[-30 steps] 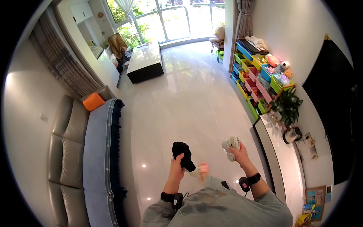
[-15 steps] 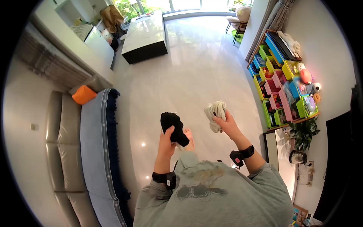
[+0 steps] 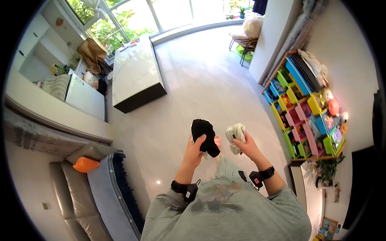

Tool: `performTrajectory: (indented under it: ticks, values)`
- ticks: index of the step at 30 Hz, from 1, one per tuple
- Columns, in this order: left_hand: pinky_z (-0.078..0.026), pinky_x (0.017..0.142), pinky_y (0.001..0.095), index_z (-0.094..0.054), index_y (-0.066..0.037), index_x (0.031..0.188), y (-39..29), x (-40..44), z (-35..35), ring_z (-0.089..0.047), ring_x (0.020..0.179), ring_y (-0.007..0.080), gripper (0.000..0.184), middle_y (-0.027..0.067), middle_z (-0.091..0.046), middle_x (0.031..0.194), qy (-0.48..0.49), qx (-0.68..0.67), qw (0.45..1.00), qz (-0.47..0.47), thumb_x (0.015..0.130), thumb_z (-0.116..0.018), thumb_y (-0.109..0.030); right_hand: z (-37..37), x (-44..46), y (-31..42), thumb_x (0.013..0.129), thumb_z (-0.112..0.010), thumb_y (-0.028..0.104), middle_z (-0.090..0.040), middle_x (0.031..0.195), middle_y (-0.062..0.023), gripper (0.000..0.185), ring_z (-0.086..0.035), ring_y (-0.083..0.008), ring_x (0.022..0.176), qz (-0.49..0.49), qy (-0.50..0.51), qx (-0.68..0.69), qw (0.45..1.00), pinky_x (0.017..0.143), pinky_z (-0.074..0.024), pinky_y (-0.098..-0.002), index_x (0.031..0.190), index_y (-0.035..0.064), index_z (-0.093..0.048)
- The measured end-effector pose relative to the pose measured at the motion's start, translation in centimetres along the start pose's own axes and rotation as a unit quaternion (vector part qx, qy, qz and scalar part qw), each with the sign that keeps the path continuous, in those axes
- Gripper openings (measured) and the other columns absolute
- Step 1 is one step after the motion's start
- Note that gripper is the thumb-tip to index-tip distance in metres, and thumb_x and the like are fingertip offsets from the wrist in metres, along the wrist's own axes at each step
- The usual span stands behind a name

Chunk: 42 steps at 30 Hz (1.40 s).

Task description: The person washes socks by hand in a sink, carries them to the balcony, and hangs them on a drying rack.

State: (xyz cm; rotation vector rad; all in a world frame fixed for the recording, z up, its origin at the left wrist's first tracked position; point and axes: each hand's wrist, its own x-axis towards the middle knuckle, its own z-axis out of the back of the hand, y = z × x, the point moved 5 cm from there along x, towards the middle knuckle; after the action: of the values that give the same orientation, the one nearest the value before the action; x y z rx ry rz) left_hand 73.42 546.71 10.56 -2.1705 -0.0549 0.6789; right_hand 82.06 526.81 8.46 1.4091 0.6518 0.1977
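My left hand [image 3: 195,152] is closed round a bunched black cloth item [image 3: 205,137], with the thumb lying on top of it. To its right, my right hand [image 3: 248,147] grips a rolled cream-white cloth item [image 3: 235,136] between thumb and fingers. The two bundles are held apart at about the same height, in front of my body over the pale floor. A dark band with a small box is on each wrist. The fingers beneath the black bundle are mostly hidden.
A white-topped low table [image 3: 134,74] stands ahead on the left. The sofa [image 3: 76,193] with a blue cover is at the lower left. Along the right wall are a rack of coloured bins [image 3: 299,120] and a low cabinet [image 3: 307,188]. A chair [image 3: 243,40] stands near the window.
The view has advanced toward the table and bin rack and turned. My hands still hold the same bundles, now nearer each other than a second ago.
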Motion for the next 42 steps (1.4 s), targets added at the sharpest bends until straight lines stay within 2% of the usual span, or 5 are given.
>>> performTrajectory:
  ticks: [13, 15, 20, 28, 42]
  values:
    - [-0.047, 0.081, 0.0320, -0.039, -0.009, 0.127, -17.7, 27.8, -0.7, -0.056, 0.100, 0.0170, 0.052, 0.0063, -0.055, 0.110, -0.040, -0.023, 0.997, -0.061, 0.082, -0.063, -0.021, -0.5, 34.7, 11.9, 0.081, -0.063, 0.024, -0.057, 0.088, -0.0028, 0.046, -0.054, -0.0071, 0.063, 0.003, 0.075, -0.001, 0.997, 0.044, -0.0427, -0.0211, 0.120, 0.0052, -0.046]
    - [-0.047, 0.079, 0.0338, -0.046, -0.008, 0.122, -20.4, 31.9, -0.6, -0.056, 0.099, 0.0178, 0.044, 0.0056, -0.057, 0.107, -0.051, -0.023, 0.993, -0.105, 0.083, -0.061, -0.022, -0.6, 39.7, 12.3, 0.081, -0.063, 0.024, -0.058, 0.088, -0.0032, 0.046, -0.055, -0.0076, 0.064, 0.025, 0.054, -0.011, 0.998, 0.044, -0.0429, -0.0215, 0.120, 0.0051, -0.046]
    - [-0.047, 0.080, 0.0310, -0.047, -0.008, 0.121, -27.8, 42.8, 0.3, -0.056, 0.097, 0.0168, 0.045, 0.0048, -0.058, 0.105, -0.067, -0.049, 0.996, -0.045, 0.081, -0.064, -0.015, -0.5, 51.2, 15.6, 0.080, -0.064, 0.025, -0.058, 0.087, -0.0039, 0.052, -0.055, -0.0082, 0.062, 0.028, -0.014, -0.009, 0.999, 0.044, -0.0431, -0.0218, 0.123, 0.0049, -0.044]
    - [-0.047, 0.075, 0.0319, -0.047, -0.010, 0.121, -37.1, 63.2, 0.5, -0.057, 0.096, 0.0176, 0.041, 0.0045, -0.057, 0.107, 0.082, 0.008, 0.996, 0.014, 0.084, -0.060, -0.021, -0.2, 64.8, 23.7, 0.081, -0.064, 0.028, -0.057, 0.092, -0.0049, 0.055, -0.055, -0.0086, 0.065, 0.036, -0.091, 0.005, 0.995, 0.048, -0.0447, -0.0226, 0.125, 0.0035, -0.042]
    - [-0.046, 0.079, 0.0346, -0.046, -0.010, 0.122, -48.6, 94.8, -9.5, -0.056, 0.097, 0.0193, 0.042, 0.0051, -0.056, 0.107, 0.110, 0.062, 0.990, 0.061, 0.084, -0.059, -0.020, 12.7, 95.8, 30.0, 0.082, -0.063, 0.026, -0.056, 0.089, -0.0043, 0.051, -0.052, -0.0072, 0.061, 0.068, -0.210, 0.023, 0.975, 0.046, -0.0435, -0.0230, 0.123, 0.0046, -0.043]
